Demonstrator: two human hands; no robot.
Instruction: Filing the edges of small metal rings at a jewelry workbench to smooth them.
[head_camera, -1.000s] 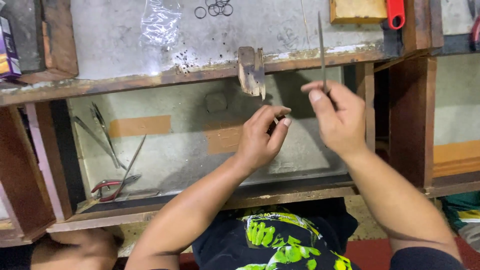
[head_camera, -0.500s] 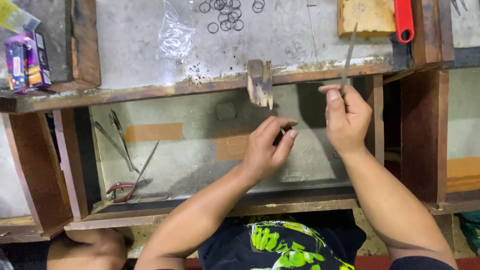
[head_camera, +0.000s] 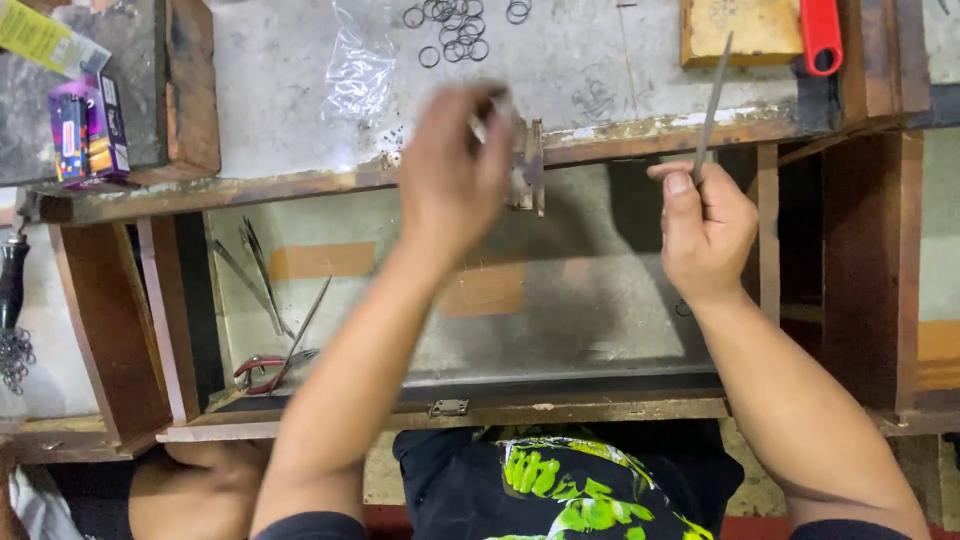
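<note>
The right hand (head_camera: 705, 225) grips a thin file (head_camera: 711, 100) upright beside the bench (head_camera: 300, 120) edge; the blurred left hand (head_camera: 450, 175) pinches something small at the peg (head_camera: 528, 170), near loose rings (head_camera: 455, 25)

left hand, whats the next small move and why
Probably settle the left hand against the bench peg: it is blurred at the peg, seemingly pinching something small, while the right hand holds the file raised clear of it.
</note>
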